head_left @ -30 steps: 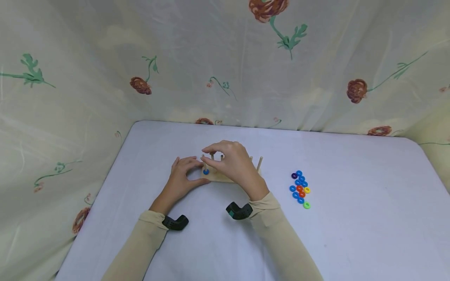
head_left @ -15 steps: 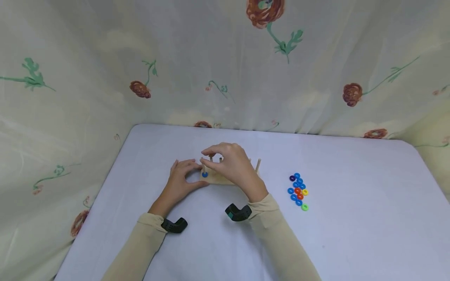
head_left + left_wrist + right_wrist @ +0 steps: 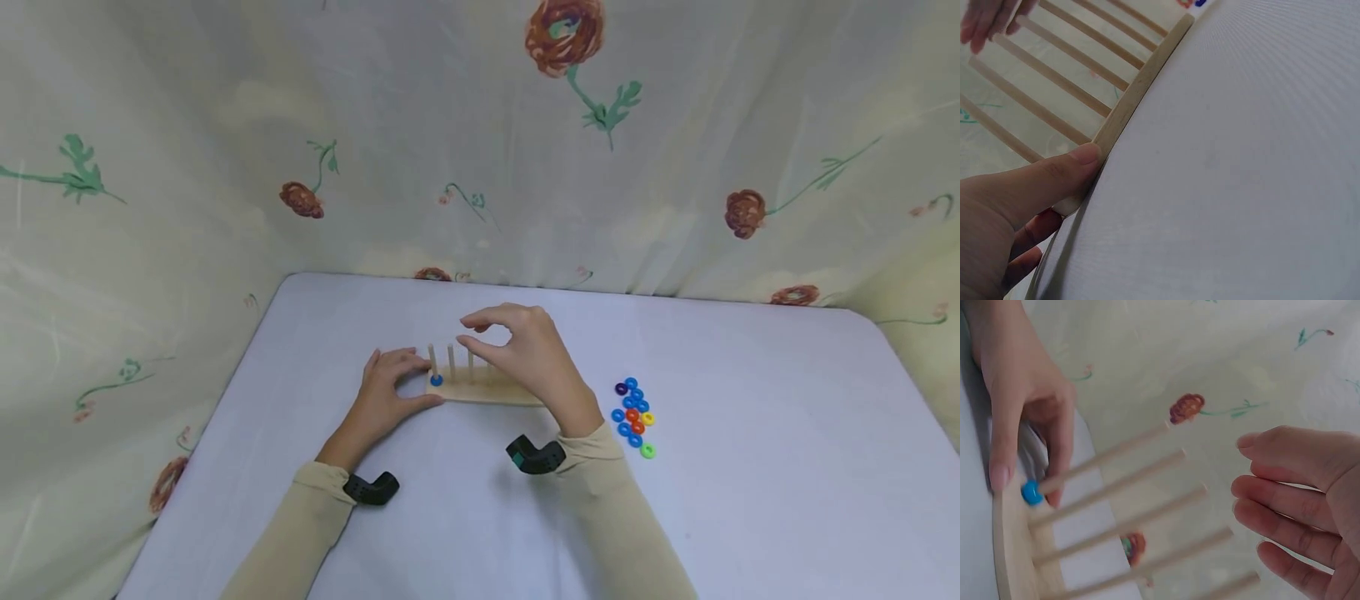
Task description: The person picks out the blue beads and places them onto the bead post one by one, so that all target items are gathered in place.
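Observation:
A wooden peg board [image 3: 476, 393] with a row of upright pegs lies on the table in the head view. My left hand [image 3: 384, 387] grips its left end, with the thumb [image 3: 1085, 154] on the near edge and fingers around the far side. One blue ring [image 3: 1032, 493] sits at the foot of the leftmost peg. Above the board hovers my right hand [image 3: 528, 350], its fingers loosely bent, thumb and fingertips apart, holding nothing. In the head view that hand hides the board's right-hand pegs. Bare peg tips point toward the right fingers [image 3: 1285, 494] in the right wrist view.
Right of the board, a loose cluster of small rings lies on the white-covered table [image 3: 750, 450]: several blue, a purple ring [image 3: 621, 389], orange ones, a yellow ring [image 3: 648, 419] and a green ring [image 3: 648, 451]. A flowered curtain [image 3: 375, 167] hangs behind the table.
My right hand has moved right, away from the tops of the leftmost pegs, uncovering them. The left hand keeps its grip on the board. The head view has tilted slightly upward.

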The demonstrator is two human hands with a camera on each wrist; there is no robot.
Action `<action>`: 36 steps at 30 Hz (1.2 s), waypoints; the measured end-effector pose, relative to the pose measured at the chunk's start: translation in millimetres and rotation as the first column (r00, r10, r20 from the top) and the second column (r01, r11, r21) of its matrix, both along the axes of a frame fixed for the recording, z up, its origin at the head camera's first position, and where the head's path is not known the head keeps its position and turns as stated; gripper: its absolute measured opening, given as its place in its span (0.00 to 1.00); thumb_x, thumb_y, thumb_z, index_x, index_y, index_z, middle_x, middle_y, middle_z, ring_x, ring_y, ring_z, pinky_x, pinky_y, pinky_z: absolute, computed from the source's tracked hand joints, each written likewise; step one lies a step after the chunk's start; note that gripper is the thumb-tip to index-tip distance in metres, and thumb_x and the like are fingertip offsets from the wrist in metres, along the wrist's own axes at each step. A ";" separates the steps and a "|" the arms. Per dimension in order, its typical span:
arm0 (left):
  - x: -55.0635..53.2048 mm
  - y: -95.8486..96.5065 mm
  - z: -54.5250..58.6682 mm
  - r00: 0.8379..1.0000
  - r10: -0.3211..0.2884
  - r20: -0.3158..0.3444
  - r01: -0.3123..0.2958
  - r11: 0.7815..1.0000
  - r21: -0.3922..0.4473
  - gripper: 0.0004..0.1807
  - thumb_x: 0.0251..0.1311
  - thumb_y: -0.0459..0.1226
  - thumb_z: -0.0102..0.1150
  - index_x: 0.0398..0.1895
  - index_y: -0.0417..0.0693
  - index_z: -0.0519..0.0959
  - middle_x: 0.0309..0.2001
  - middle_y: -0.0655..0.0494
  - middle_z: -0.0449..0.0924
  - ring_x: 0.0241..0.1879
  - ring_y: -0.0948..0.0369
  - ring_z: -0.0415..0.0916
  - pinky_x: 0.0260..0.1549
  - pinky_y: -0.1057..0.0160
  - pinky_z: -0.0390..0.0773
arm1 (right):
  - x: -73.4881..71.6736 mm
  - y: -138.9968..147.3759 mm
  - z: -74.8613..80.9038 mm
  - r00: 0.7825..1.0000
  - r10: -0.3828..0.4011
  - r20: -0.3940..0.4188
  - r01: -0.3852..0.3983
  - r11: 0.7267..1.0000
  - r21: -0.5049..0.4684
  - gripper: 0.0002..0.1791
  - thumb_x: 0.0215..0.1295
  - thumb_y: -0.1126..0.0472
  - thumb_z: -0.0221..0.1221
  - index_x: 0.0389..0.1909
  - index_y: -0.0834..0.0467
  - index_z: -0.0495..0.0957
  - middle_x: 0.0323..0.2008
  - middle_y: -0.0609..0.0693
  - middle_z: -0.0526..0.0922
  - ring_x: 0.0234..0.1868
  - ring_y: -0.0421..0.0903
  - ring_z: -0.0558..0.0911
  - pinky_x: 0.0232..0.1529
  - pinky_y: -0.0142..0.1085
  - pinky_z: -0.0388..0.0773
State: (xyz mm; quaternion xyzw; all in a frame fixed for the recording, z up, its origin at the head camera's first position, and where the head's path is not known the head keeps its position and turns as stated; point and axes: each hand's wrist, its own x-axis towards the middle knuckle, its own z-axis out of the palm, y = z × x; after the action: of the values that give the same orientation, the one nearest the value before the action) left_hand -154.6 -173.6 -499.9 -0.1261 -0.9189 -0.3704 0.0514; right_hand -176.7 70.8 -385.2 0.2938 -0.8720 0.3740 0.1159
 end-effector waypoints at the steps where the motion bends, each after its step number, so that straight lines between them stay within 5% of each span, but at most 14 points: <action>1: -0.4 0.0 -0.3 1.000 -0.001 -0.003 0.001 1.000 -0.003 0.30 0.47 0.46 0.83 0.55 0.48 0.86 0.65 0.43 0.80 0.71 0.45 0.70 0.80 0.33 0.43 | 0.2 4.2 0.6 1.000 -0.009 0.006 0.009 1.000 0.001 0.12 0.64 0.56 0.72 0.46 0.55 0.90 0.42 0.51 0.92 0.45 0.47 0.89 0.54 0.46 0.86; 16: -0.9 0.1 -0.4 1.000 0.018 0.020 -0.018 1.000 -0.018 0.31 0.46 0.47 0.83 0.56 0.49 0.85 0.67 0.44 0.78 0.72 0.46 0.69 0.81 0.35 0.42 | 4.8 85.9 -3.8 0.992 -0.122 0.010 0.123 0.992 -0.035 0.12 0.60 0.61 0.74 0.45 0.56 0.90 0.42 0.51 0.93 0.47 0.50 0.90 0.57 0.50 0.85; 36: -0.3 0.1 -1.9 0.999 0.024 0.029 -0.023 1.000 -0.009 0.31 0.47 0.47 0.82 0.56 0.50 0.85 0.68 0.45 0.78 0.73 0.47 0.69 0.82 0.37 0.40 | 17.9 171.2 -31.4 0.945 -0.271 0.182 0.230 0.948 0.219 0.16 0.65 0.58 0.71 0.51 0.59 0.87 0.46 0.60 0.90 0.50 0.63 0.85 0.54 0.62 0.82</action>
State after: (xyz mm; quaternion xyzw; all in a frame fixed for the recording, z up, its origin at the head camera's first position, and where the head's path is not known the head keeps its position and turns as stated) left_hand -154.9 -173.5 -501.8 -0.1101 -0.9225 -0.3675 0.0420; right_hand -158.8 242.0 -416.6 0.1489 -0.9420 0.2981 0.0409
